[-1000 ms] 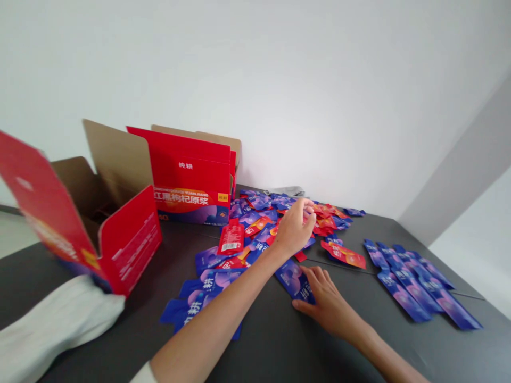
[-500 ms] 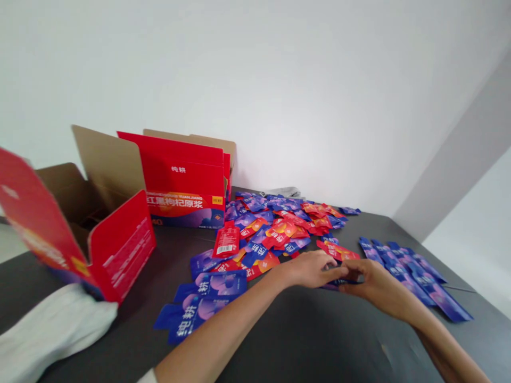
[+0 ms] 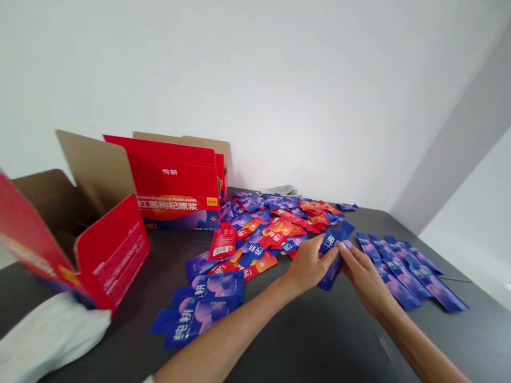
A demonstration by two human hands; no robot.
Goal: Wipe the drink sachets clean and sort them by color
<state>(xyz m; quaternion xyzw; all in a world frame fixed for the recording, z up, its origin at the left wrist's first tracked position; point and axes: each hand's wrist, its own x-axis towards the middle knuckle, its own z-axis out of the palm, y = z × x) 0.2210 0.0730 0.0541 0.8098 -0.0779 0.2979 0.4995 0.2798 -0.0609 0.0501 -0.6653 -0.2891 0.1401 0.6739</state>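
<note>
Both hands meet over the dark table (image 3: 303, 340) and grip the same blue pouch (image 3: 333, 240), lifted off the surface and tilted. My left hand (image 3: 309, 263) pinches its left side. My right hand (image 3: 361, 268) holds its right side with fingers closed on it. Just behind them lies a heap of red and blue pouches (image 3: 275, 221). A row of blue pouches (image 3: 403, 266) lies laid out side by side to the right of my right hand.
An open red carton (image 3: 99, 250) stands at the left, a second red carton (image 3: 178, 186) behind it by the wall. A few blue pouches (image 3: 199, 308) lie near my left forearm. White cloth (image 3: 48, 335) sits at the lower left corner.
My left hand came back from the far heap to meet the right. Both hands picked a blue pouch up off the table and raised it toward the row on the right.
</note>
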